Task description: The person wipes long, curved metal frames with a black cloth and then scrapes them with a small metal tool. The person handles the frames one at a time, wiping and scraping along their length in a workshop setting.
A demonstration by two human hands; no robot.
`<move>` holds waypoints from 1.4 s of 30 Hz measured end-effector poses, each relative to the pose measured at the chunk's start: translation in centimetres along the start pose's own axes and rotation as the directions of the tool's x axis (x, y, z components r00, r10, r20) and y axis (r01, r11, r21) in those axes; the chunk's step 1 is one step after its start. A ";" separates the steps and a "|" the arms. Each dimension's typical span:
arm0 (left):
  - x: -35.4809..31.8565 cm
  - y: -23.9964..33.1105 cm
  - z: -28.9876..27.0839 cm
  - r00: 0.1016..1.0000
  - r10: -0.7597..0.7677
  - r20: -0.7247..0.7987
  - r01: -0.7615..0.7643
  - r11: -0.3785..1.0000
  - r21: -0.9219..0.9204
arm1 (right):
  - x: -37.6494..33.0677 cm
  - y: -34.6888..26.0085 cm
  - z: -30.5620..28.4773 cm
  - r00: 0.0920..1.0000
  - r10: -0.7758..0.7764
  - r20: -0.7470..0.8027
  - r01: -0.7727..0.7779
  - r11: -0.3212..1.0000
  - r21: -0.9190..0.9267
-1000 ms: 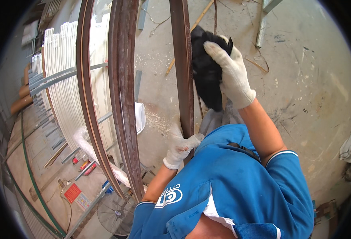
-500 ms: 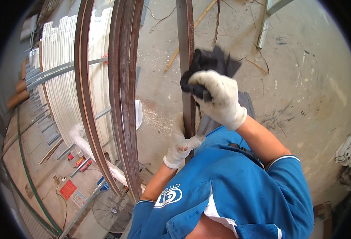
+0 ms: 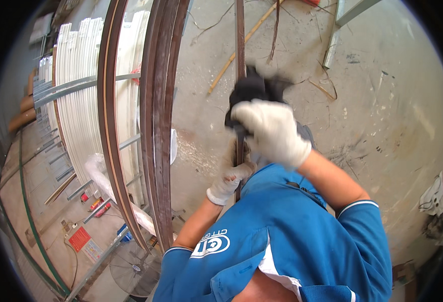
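A long dark brown strip (image 3: pixel 240 40) runs from the far side toward my body, its narrow face uppermost. My left hand (image 3: pixel 231 173), in a white knit glove, is closed around its near part, with the thumb across it. My right hand (image 3: pixel 274 131), gloved too, clutches a bunched black cloth (image 3: pixel 254 93) against the strip just beyond the left hand. The cloth's loose end and the right fingers are smeared by motion. The cloth hides the part of the strip beneath it.
More brown strips (image 3: pixel 157 100) stand to the left, beside a rack of white lengths (image 3: pixel 78 100) with metal bars. A fan (image 3: pixel 136 269) is at the lower left. A thin wooden stick (image 3: pixel 224 73) and a metal channel (image 3: pixel 334 43) lie on the concrete floor.
The brown strip has turned, so a narrower face shows now. My right hand and the black cloth have shifted slightly nearer along it. The left hand keeps its hold.
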State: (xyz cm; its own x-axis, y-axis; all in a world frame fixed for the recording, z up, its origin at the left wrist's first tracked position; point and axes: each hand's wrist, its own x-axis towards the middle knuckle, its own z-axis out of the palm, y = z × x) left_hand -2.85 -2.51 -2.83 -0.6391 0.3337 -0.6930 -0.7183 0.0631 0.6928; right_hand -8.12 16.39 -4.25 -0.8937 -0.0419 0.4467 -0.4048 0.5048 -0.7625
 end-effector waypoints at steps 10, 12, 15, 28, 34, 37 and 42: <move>-0.7 0.4 0.4 1.000 0.011 -0.010 -0.009 0.986 0.169 | 18.0 10.6 -5.8 0.971 0.092 -0.218 -0.181 0.884 -0.431; -0.9 0.9 0.7 1.000 0.020 -0.004 -0.020 0.993 0.117 | 19.2 11.2 -5.1 0.977 0.098 -0.189 -0.179 0.856 -0.486; -0.9 1.3 0.8 1.000 0.020 -0.022 -0.018 0.993 0.113 | 12.3 6.5 -2.4 0.998 0.028 -0.048 -0.051 0.813 -0.580; -0.9 0.9 2.4 0.997 0.016 -0.079 -0.006 0.994 0.113 | 17.9 9.7 -4.3 0.986 -0.046 -0.159 -0.054 0.818 -0.573; -0.2 -0.3 1.6 0.995 0.085 -0.042 -0.079 0.987 0.137 | 10.7 5.2 -2.8 0.997 0.032 0.066 0.018 0.762 -0.647; -0.2 -1.1 1.0 0.994 0.058 0.090 -0.059 0.998 0.011 | 0.5 -1.4 -1.0 0.967 -0.176 0.185 0.246 0.838 -0.487; -0.5 -1.0 1.5 1.000 0.031 0.006 -0.032 0.988 0.148 | 3.6 0.0 -0.4 0.981 -0.134 0.141 0.179 0.908 -0.379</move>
State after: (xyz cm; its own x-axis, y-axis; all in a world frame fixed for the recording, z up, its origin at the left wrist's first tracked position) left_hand -1.40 -1.32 -2.89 -0.6594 0.3410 -0.6700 -0.6492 0.1913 0.7362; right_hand -11.22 16.56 -2.43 -0.8494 -0.2308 0.4745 -0.4542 0.7777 -0.4346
